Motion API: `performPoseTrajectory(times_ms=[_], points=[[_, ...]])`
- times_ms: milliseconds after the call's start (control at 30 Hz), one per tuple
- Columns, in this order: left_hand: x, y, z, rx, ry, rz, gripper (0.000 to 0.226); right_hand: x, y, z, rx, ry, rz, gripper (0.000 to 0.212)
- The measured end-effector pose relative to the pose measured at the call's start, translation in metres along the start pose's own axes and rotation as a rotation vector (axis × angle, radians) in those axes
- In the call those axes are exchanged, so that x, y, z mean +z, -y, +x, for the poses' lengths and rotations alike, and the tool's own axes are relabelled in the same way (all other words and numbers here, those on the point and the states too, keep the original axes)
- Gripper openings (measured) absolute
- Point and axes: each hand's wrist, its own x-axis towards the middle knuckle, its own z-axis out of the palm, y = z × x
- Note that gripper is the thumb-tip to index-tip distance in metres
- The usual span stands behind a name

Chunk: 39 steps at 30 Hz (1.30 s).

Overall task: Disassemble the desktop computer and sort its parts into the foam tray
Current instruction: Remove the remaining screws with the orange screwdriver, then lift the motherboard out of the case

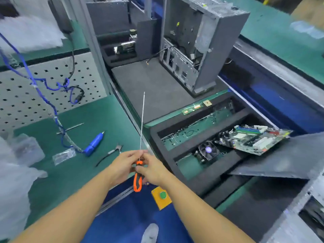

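- Grips the orange-and-black screwdriver [138, 181] by the upper handle with the right hand [152, 170], fingers curled round it.
- Pinches the same tool with the left hand [125, 165], right where the thin shaft leaves the handle; long shaft pointing away over the edge of the green desk [87, 120] toward a dark foam pad [154, 90].
- On the pad's far right part, upright with its open side showing: the desktop computer [206, 50], well apart from both hands.
- Right of the hands: the foam tray [201, 181], with a cooler fan [208, 150] in a nearer compartment and loose wires in the farther one.
- Over the tray's right side, tilted: a motherboard [254, 139], next to a dark flat panel [280, 158] lying across part of the tray.
- Between pad and tray: a small green circuit board [192, 108].
- Left of the hands on the desk: a blue power driver [94, 143] on a blue cable, cutters [112, 153], a clear bag [64, 156].
- Just below the right hand: a yellow box [162, 197] with a green button.
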Motion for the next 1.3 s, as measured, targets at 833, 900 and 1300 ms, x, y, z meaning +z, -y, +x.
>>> performPoseTrajectory(times_ms=[833,900,1300], points=[[-0.114,0.056,0.075,-0.178,-0.908,0.635,0.031,0.130,-0.040,0.114,0.298,0.331,0.115,0.095],[-0.111,0.061,0.070,-0.239,-0.863,0.691,0.032,0.123,-0.041,0.108,0.295,0.342,0.102,0.090],[-0.066,0.038,0.047,0.056,-0.965,0.863,0.027,0.058,-0.042,0.057,0.304,0.259,0.040,0.066]])
